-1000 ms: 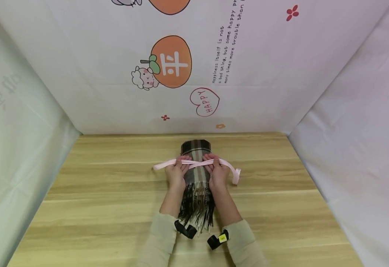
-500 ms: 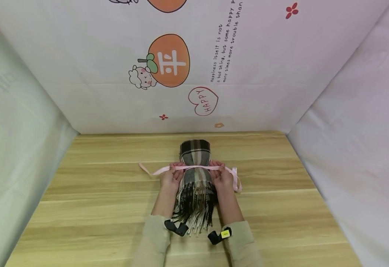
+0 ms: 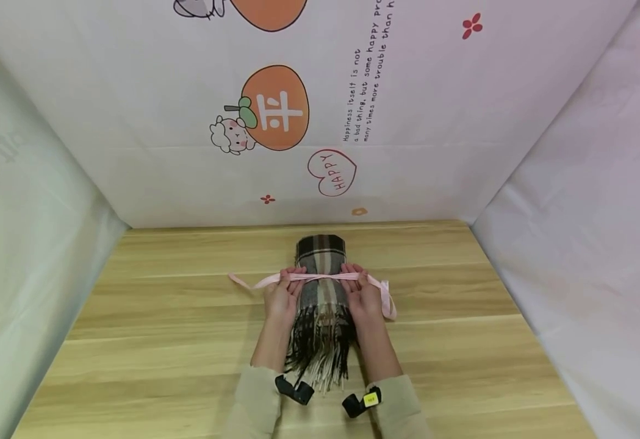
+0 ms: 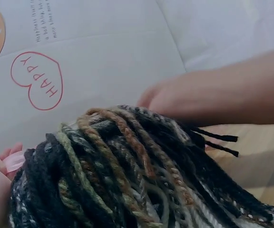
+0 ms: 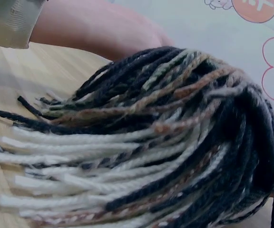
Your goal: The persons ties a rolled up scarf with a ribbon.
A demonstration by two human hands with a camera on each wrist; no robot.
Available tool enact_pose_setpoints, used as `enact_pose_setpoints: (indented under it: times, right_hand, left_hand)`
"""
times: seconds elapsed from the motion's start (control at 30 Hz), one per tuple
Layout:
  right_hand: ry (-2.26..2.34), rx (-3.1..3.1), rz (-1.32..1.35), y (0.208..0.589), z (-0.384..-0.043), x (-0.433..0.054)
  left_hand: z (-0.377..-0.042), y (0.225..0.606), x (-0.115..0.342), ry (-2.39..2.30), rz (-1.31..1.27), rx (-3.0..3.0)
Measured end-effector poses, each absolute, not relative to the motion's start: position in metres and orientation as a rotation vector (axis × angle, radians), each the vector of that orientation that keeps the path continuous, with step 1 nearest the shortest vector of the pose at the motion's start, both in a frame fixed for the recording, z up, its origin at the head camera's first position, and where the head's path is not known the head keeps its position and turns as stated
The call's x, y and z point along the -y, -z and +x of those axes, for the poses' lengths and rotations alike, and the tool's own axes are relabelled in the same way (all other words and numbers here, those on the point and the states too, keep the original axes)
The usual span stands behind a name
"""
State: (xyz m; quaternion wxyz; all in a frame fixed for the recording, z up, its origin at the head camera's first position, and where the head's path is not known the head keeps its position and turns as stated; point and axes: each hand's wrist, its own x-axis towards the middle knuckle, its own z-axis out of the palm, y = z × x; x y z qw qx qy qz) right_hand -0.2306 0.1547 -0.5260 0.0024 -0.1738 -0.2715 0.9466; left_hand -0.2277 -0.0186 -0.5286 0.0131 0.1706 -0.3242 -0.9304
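Observation:
A rolled plaid scarf (image 3: 324,296) in grey, black, beige and brown lies on the wooden table, its fringe (image 5: 146,137) pointing toward the person. Across its middle runs a pink ribbon (image 3: 324,277), crossed over itself on top of the roll. My left hand (image 3: 281,296) pinches one end of the ribbon at the scarf's left side, with a loose tail trailing left. On the other side my right hand (image 3: 365,296) pinches the opposite end, whose tail curls down to the right. In both wrist views the fringe hides most of the ribbon.
The wooden table (image 3: 177,341) reaches back to a white printed sheet (image 3: 418,122) that stands as a wall. White sheets also hang at the left (image 3: 34,201) and right (image 3: 583,213). A small black camera sits on each wrist.
Both hands have moved apart, drawing the ribbon tighter at first and cinching the scarf's middle. Since half a second ago the scarf's waist has widened again, with the hands slightly closer together.

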Motion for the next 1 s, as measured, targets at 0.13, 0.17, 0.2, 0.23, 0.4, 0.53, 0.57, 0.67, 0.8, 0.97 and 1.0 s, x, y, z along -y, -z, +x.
enact_pose_setpoints:
  times: [0.13,0.17,0.2,0.23,0.4,0.53,0.57,0.67,0.8,0.97,1.0]
  right_hand:
    - [-2.966,0.87,-0.528,0.52,-0.232,-0.152]
    - [-2.964,0.871,-0.539,0.519,-0.232,-0.152]
    - [-2.964,0.885,-0.537,0.518,-0.232,-0.152]
    - [-2.959,0.906,-0.544,0.517,-0.232,-0.151]
    - [-2.943,1.006,-0.496,0.515,-0.232,-0.15]
    - [-2.95,1.024,-0.44,0.515,-0.233,-0.148]
    - [-2.953,1.022,-0.435,0.515,-0.233,-0.148]
    - [-2.935,1.041,-0.444,0.516,-0.234,-0.147]
    - [-2.861,1.144,-0.45,0.516,-0.235,-0.144]
    - [-2.724,1.339,-0.451,0.515,-0.235,-0.137]
    - [-2.693,1.377,-0.456,0.515,-0.235,-0.136]
  left_hand:
    - [-0.228,0.527,0.016,2.872,0.513,1.084]
    - [-0.228,0.526,0.016,2.865,0.516,1.111]
    - [-0.228,0.526,0.015,2.858,0.516,1.143]
    - [-0.229,0.525,0.015,2.848,0.522,1.177]
    - [-0.233,0.523,0.012,2.799,0.553,1.354]
    - [-0.237,0.522,0.012,2.766,0.569,1.451]
    - [-0.238,0.521,0.012,2.759,0.569,1.47]
    - [-0.238,0.519,0.013,2.744,0.553,1.525]
    - [-0.239,0.518,0.014,2.71,0.51,1.6]
    - [-0.239,0.517,0.013,2.628,0.422,1.701]
    - [-0.24,0.517,0.013,2.613,0.406,1.72]
